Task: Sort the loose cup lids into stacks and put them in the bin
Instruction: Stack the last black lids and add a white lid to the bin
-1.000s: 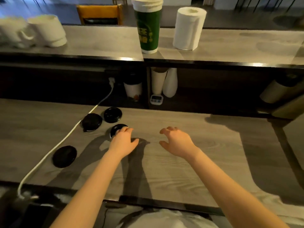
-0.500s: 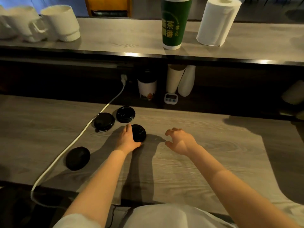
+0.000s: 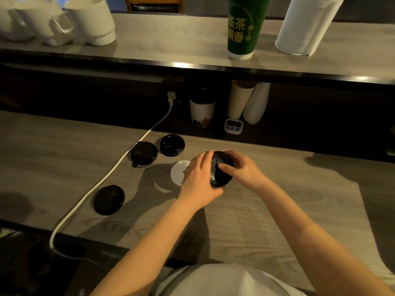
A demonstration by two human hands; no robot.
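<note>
Left hand [image 3: 198,180] and right hand [image 3: 245,170] both curl round one black cup lid [image 3: 221,167] over the middle of the worktop [image 3: 277,210]. Three loose black lids [image 3: 109,199] [image 3: 143,153] [image 3: 172,145] and a white lid [image 3: 177,170] lie to their left, nearest the left hand; no bin shows. Further right, the green cup [image 3: 243,28] reads 茶 and 飘香.

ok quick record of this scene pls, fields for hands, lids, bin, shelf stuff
held item: black lid, tilted, between both hands
left hand: grips its left edge
right hand: pinches its right side, thumb on top
white lid: flat on counter, partly behind left hand
loose black lids: three, left of the hands
bin: not in view
upper shelf: green cup, paper towel roll, white mugs
</note>
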